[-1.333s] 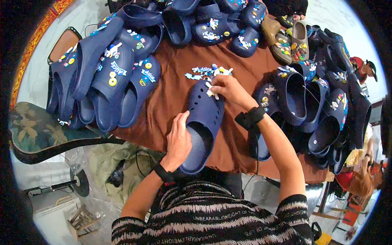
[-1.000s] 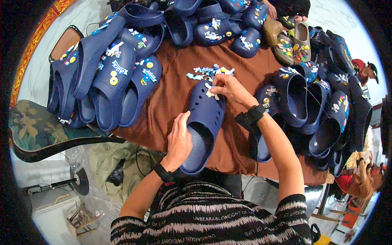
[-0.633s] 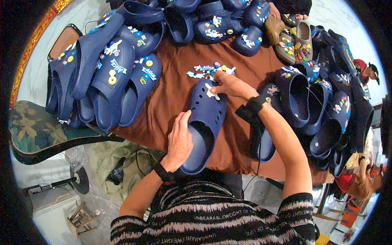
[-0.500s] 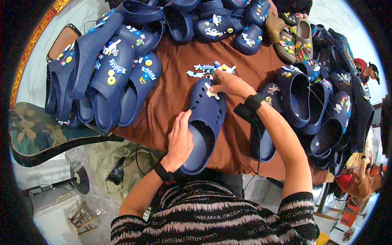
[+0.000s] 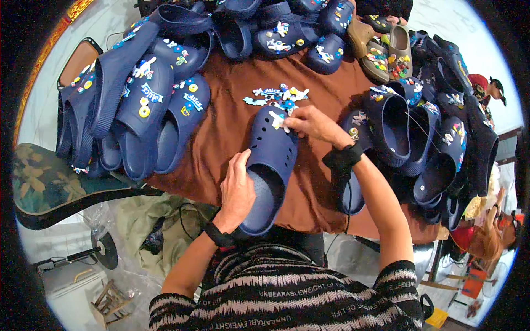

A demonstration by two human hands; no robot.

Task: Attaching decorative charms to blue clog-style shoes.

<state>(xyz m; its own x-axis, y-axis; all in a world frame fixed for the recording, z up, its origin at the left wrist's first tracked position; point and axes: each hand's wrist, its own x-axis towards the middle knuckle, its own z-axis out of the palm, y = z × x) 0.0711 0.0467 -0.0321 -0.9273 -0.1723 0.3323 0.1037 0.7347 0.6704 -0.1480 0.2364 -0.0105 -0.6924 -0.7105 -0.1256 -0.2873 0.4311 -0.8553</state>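
A navy blue clog (image 5: 269, 148) with rows of holes lies toe-away on the brown cloth before me. My left hand (image 5: 236, 190) grips its left side near the opening, thumb and fingers closed along the edge. On the toe sits a white figure-shaped shoe charm (image 5: 277, 121). My right hand (image 5: 316, 127) pinches this charm at its right side, its fingertips partly hidden behind the hand. Just beyond the toe is a small heap of blue, white and yellow charms (image 5: 270, 94).
Decorated navy clogs (image 5: 144, 105) are stacked at the left, with more along the far side and a right-hand pile (image 5: 389, 129). Brown clogs (image 5: 399, 52) stand at the far right by another person's hand (image 5: 393, 20). A wooden stool (image 5: 110, 300) is on the floor, lower left.
My right hand has drawn back slightly toward me, its fingers shifting from above the white charm to its right side. My left hand keeps its grip. The whole view has shifted a little.
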